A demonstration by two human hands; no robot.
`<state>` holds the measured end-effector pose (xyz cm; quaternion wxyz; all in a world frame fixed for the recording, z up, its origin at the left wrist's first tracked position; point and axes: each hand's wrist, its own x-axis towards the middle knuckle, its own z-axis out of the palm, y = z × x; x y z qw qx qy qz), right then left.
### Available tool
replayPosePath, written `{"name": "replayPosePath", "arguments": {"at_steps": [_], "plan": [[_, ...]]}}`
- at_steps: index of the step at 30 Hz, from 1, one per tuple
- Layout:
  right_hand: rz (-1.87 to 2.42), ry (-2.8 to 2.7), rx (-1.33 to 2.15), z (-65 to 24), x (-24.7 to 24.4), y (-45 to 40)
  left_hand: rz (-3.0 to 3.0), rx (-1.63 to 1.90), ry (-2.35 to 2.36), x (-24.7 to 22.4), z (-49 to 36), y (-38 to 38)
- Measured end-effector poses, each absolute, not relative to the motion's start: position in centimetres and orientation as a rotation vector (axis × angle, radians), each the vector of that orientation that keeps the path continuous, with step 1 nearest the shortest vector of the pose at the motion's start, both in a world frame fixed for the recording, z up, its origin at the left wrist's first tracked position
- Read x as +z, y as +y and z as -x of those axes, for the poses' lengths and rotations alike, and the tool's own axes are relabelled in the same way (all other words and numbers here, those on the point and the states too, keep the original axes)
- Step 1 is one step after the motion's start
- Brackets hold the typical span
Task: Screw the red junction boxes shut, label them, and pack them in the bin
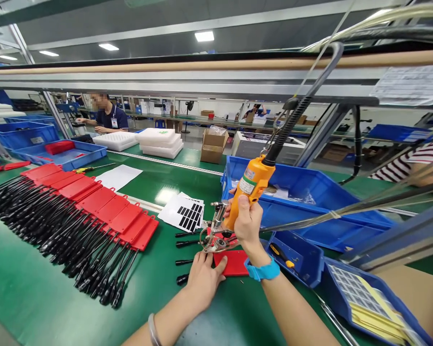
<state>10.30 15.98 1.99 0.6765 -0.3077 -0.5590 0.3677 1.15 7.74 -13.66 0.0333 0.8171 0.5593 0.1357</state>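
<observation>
An orange electric screwdriver [250, 179] points down at a slant, with the fingers of my right hand [246, 222] wrapped round its lower body. Around its lower end is a metal fixture [216, 242] with a ring. Beneath that lies a flat red plastic case [234, 264]. My left hand [205, 281] presses on the left end of this case, thumb on its face and fingertips close to the tool's tip. The tip and any screw are hidden. Black cable ends [184, 243] stick out to the left. Another red case shows partly behind the fixture.
Red cases [124, 216] with black cables [57, 226] lie in a long row at left. Printed label sheets [189, 214] are behind my hands. Blue bins [346, 202] stand at right, one holding a yellow-black screwdriver [281, 254]. A co-worker [110, 115] sits across the line.
</observation>
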Motion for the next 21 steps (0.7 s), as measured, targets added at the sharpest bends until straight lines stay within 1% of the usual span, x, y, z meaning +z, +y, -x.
{"name": "replayPosePath", "arguments": {"at_steps": [21], "plan": [[0.67,-1.269,0.801,-10.0,0.9,15.5,-2.496,0.4,1.721,-13.5,-1.2,7.6]]}}
